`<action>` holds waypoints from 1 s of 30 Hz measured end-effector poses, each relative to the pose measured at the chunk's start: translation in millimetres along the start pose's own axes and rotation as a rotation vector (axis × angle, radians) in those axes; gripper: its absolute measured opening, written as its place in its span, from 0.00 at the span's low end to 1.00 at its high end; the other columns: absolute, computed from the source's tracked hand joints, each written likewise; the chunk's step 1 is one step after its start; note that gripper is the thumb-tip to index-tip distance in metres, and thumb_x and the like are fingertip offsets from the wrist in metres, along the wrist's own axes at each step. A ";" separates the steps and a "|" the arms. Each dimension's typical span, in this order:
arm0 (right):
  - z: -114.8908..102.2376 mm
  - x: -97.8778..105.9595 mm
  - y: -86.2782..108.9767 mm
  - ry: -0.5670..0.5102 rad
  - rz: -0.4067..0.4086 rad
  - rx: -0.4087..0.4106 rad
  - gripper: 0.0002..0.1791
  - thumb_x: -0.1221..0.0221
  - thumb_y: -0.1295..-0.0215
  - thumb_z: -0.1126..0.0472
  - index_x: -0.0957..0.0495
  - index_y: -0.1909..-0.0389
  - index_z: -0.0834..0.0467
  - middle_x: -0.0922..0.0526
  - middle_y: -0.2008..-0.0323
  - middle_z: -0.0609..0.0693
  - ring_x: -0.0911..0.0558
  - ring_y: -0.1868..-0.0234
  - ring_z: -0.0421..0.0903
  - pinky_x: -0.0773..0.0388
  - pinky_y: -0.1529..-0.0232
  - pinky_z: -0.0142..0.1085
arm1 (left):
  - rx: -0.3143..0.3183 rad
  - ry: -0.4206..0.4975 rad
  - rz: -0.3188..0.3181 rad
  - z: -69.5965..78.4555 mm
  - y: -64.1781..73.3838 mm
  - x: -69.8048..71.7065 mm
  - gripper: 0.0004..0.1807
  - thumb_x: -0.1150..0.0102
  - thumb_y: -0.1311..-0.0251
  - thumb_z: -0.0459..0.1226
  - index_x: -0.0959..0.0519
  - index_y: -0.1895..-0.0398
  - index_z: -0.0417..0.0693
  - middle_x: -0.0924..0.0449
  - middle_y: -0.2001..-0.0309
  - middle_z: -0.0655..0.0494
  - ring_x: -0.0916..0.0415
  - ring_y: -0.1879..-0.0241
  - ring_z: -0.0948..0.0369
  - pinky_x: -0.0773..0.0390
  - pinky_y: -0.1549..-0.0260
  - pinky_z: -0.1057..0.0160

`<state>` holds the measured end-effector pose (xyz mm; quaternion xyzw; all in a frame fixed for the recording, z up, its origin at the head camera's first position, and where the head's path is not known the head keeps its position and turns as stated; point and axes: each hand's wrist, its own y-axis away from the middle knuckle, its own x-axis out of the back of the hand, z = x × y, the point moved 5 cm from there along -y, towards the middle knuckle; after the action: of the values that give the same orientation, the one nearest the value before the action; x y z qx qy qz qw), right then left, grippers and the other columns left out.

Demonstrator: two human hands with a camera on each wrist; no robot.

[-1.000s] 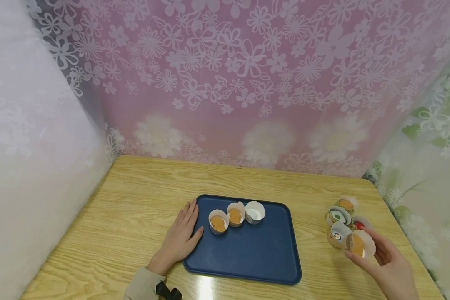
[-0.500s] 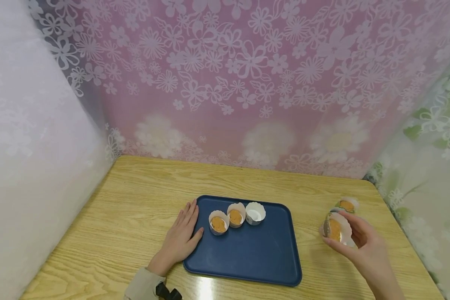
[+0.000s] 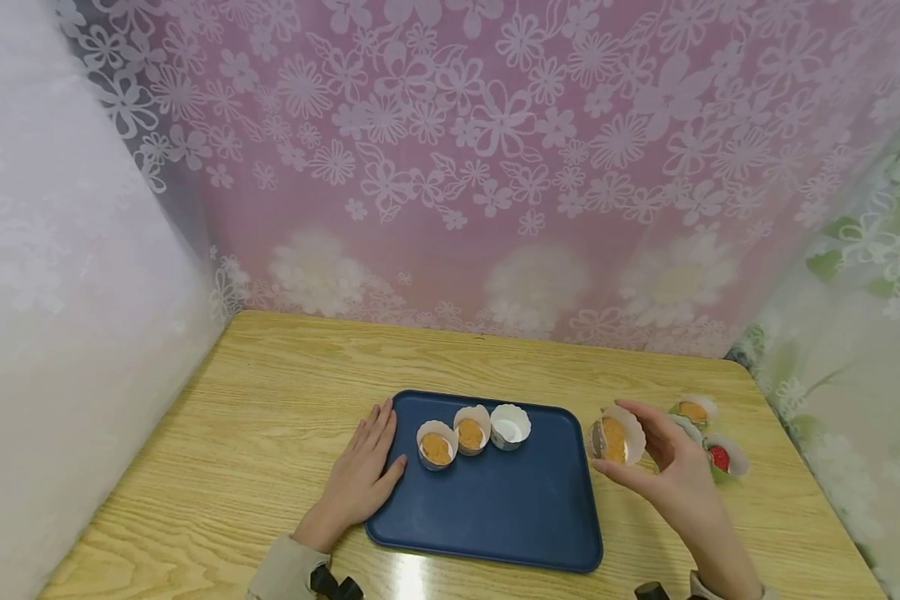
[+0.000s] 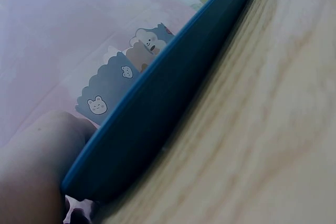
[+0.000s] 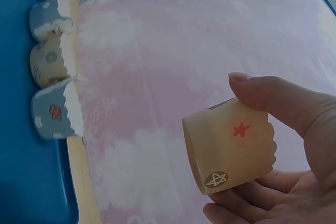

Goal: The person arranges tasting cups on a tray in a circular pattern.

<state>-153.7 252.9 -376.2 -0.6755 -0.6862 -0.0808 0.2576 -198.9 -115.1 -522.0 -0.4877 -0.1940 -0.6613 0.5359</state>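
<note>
In the head view, my right hand (image 3: 667, 467) holds a paper baking cup (image 3: 617, 438) between thumb and fingers, just off the tray's right edge. Orange filling shows inside this tilted cup; the right wrist view shows its beige side with a red star. My left hand (image 3: 363, 467) rests along the left rim of the blue tray (image 3: 495, 508), fingers straight. Toward the tray's back stand three baking cups in a row: one with orange filling (image 3: 437, 448), another orange-filled cup (image 3: 470, 432), and a cup with a bare white inside (image 3: 510, 425).
Right of the tray, behind my right hand, is a cluster of cups. An orange-filled cup (image 3: 694, 409) and a cup with something red (image 3: 722, 457) show; another is partly hidden. The wooden table (image 3: 300, 358) meets a flowered pink curtain (image 3: 450, 208) at the back.
My right hand has carried its baking cup leftward from the cluster to beside the tray's right edge. The left hand and the cups on the tray have stayed put.
</note>
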 end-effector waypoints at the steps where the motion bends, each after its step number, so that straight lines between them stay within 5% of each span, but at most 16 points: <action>1: -2.0 -3.7 -1.1 -0.010 -0.007 0.001 0.40 0.28 0.45 0.67 0.31 0.31 0.54 0.25 0.39 0.49 0.25 0.42 0.32 0.33 0.43 0.19 | 0.001 0.001 -0.002 -0.4 0.2 -0.2 0.38 0.51 0.26 0.46 0.50 0.23 0.35 0.59 0.21 0.46 0.61 0.22 0.49 0.55 0.26 0.49; 14: -12.7 -61.6 -9.6 -0.072 -0.118 0.087 0.40 0.24 0.50 0.64 0.28 0.35 0.52 0.22 0.43 0.51 0.22 0.43 0.39 0.30 0.41 0.23 | 0.000 -0.007 -0.008 -0.8 0.2 0.1 0.38 0.52 0.26 0.46 0.50 0.23 0.35 0.60 0.20 0.47 0.62 0.22 0.49 0.55 0.26 0.49; 23: -5.8 -104.6 -5.2 -0.082 -0.229 0.019 0.41 0.22 0.53 0.58 0.28 0.36 0.47 0.21 0.45 0.45 0.22 0.42 0.45 0.28 0.37 0.42 | -0.024 -0.011 0.024 0.1 -0.2 -0.4 0.38 0.50 0.27 0.45 0.48 0.24 0.32 0.57 0.21 0.43 0.58 0.23 0.46 0.53 0.27 0.47; 30: 4.7 -132.6 -2.1 -0.081 -0.300 -0.018 0.41 0.21 0.55 0.59 0.27 0.36 0.50 0.20 0.45 0.44 0.22 0.42 0.46 0.27 0.37 0.46 | -0.009 -0.008 -0.004 -0.6 0.1 0.4 0.37 0.52 0.26 0.46 0.50 0.23 0.35 0.60 0.21 0.46 0.61 0.22 0.48 0.54 0.26 0.49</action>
<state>-162.9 137.5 -441.0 -0.5703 -0.7886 -0.0973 0.2085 -199.0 -115.8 -522.0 -0.4925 -0.1941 -0.6613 0.5315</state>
